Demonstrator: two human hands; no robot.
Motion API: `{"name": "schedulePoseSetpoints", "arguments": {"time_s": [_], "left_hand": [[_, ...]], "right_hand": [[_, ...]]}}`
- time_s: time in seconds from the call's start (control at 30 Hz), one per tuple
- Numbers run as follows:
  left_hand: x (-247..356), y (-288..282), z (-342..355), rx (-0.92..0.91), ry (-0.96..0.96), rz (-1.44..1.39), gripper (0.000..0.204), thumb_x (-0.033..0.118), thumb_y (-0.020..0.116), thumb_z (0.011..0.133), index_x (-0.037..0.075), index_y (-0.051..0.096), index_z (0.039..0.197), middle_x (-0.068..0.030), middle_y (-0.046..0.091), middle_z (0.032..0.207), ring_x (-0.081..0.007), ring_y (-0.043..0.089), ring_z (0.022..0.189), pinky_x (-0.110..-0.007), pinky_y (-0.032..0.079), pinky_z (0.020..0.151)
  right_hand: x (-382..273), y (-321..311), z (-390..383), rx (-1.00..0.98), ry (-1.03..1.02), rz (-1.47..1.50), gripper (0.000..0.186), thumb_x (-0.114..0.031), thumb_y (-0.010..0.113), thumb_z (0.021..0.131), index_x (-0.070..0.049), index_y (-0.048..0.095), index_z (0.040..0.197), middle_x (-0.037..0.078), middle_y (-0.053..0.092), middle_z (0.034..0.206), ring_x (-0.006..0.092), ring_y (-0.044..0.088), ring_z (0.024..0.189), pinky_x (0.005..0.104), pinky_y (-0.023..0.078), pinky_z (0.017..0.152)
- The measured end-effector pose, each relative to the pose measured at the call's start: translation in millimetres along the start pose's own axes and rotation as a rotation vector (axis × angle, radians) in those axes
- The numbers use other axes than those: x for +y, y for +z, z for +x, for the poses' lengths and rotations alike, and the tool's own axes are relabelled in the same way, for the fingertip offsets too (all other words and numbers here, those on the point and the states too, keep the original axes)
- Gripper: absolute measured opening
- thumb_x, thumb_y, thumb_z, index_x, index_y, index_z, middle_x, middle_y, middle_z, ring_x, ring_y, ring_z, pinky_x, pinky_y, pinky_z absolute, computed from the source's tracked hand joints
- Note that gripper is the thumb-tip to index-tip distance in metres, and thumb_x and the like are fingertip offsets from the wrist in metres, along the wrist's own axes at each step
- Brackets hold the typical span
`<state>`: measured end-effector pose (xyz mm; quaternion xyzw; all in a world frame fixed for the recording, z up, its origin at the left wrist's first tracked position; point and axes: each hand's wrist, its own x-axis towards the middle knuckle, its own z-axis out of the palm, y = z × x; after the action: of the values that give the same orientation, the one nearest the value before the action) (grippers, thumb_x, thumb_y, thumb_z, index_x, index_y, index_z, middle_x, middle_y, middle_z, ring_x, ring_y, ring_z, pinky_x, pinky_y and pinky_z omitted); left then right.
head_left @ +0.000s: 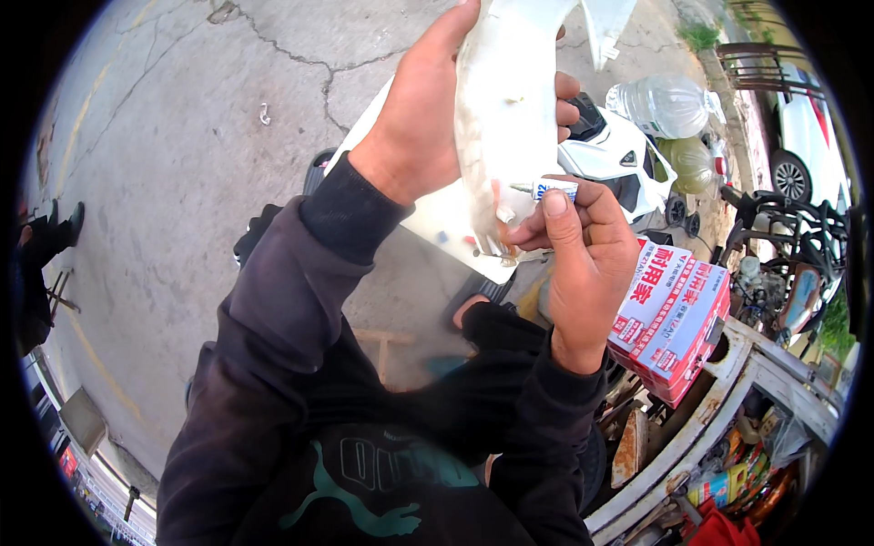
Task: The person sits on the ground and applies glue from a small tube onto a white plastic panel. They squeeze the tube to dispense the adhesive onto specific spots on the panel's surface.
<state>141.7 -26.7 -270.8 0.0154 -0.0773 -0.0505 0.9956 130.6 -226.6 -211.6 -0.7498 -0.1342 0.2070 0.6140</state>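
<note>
A white curved plastic panel (510, 86), with brownish smudges along its near edge, is held up in front of me. My left hand (414, 127) grips it from the left, its fingertips partly hidden behind it. In my right hand (590, 250) is a small white glue tube (557, 189), pinched between thumb and fingers, its thin nozzle pointing left at the panel's lower part. A small white bit (505, 215) shows beside the right fingertips; whether it is a cap I cannot make out. Another pale sheet-like part (428, 218) of the white plastic extends below and behind.
At right lie a white toy car (610, 159), a large clear bottle (660, 105) and one with yellowish liquid (689, 164). A red-and-white box (669, 314) sits by a rusty metal frame (678, 496) full of clutter. Another person's shoe (77, 223) shows far left on cracked concrete.
</note>
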Motion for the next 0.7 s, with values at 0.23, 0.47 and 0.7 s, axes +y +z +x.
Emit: {"name": "schedulePoseSetpoints", "arguments": {"time_s": [0.23,0.47,0.7], "left_hand": [[-1.4,-2.9,-3.9,-0.018,0.055,0.251,0.076,0.059,0.020,0.109,0.001,0.042,0.152,-0.0254,0.064,0.129,-0.0378,0.067,0.116,-0.051,0.054,0.104],[-4.1,-1.1,1.0,0.074,-0.006,0.030,0.076,0.057,0.024,0.109,-0.006,0.050,0.142,-0.0254,0.069,0.115,-0.0387,0.071,0.101,-0.052,0.057,0.097],[-9.4,-6.0,2.2,0.023,-0.044,-0.001,0.077,0.058,0.023,0.109,-0.007,0.050,0.141,-0.0245,0.069,0.116,-0.0380,0.071,0.102,-0.050,0.057,0.097]], "right_hand": [[-10.0,-14.0,1.6,-0.077,0.129,0.260,0.024,-0.007,0.062,0.103,0.009,0.061,0.122,0.015,0.074,0.098,0.0195,0.074,0.084,0.0298,0.059,0.075],[-4.9,-11.6,-7.4,-0.013,0.008,-0.016,0.023,-0.007,0.061,0.103,0.006,0.065,0.121,0.012,0.074,0.093,0.0158,0.073,0.082,0.0277,0.056,0.073],[7.7,-8.4,-9.2,0.043,-0.181,-0.402,0.020,-0.014,0.058,0.108,0.004,0.062,0.115,0.004,0.067,0.082,0.0078,0.061,0.073,0.0218,0.049,0.065]]}}
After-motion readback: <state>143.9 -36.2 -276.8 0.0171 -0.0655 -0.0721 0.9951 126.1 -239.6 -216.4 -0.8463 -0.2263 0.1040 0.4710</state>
